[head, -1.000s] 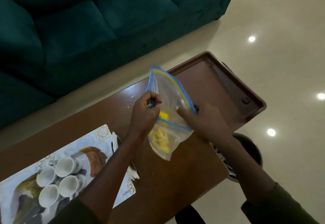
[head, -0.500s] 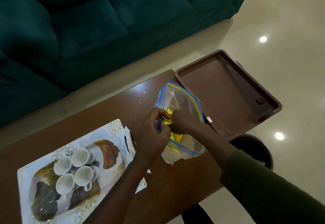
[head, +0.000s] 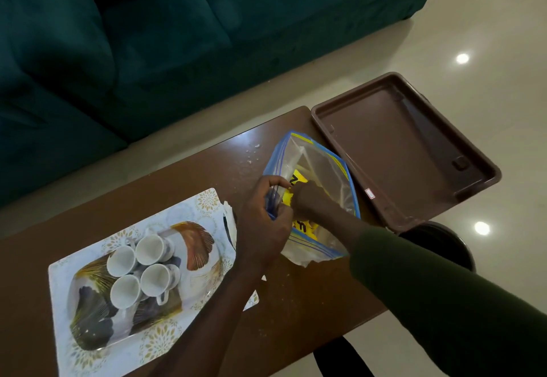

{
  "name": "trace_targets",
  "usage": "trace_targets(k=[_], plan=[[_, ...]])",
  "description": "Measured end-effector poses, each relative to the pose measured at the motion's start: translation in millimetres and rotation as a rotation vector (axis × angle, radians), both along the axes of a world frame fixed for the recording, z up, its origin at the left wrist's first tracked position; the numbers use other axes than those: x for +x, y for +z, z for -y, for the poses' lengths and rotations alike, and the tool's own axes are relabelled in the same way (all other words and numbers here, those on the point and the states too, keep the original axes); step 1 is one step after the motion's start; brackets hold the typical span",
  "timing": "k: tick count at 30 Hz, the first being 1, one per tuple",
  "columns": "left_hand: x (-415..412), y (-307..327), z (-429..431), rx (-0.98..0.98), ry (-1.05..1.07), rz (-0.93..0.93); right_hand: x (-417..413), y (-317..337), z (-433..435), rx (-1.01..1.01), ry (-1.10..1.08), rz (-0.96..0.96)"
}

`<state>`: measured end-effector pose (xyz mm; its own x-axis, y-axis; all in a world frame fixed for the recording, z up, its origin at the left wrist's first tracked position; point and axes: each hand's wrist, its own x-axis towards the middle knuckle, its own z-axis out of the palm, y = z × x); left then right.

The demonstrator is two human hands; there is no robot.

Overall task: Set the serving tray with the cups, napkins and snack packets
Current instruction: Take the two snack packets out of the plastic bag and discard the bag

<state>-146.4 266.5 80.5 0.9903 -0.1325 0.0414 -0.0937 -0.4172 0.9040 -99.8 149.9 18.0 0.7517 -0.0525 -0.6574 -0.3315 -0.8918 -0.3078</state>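
Seen from the head camera, a person stands over a brown bench. The left hand has its fingers pinched shut on the mouth of a clear zip bag, holding it open. The right hand is inside the bag, fingers closed around a yellow snack packet. Just right of the bag sits the bare brown serving tray. Well left of the bag, four white cups stand on a patterned platter. The step looks like fetching packets; next, lift one clear and carry it right onto the tray.
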Motion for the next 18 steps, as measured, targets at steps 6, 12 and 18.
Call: trace_targets(k=[6,12,18], plan=[[11.8,1.3,10.7,0.021,0.136,-0.003,16.4,53.2,14.2,-0.093,0.223,0.087],[20.9,6.8,19.6,-0.023,0.199,0.043,22.7,140.3,35.6,-0.037,0.187,0.127],[27.2,6.8,14.5,-0.058,0.239,0.09,28.7,169.3,79.0,0.398,-0.189,0.2]])
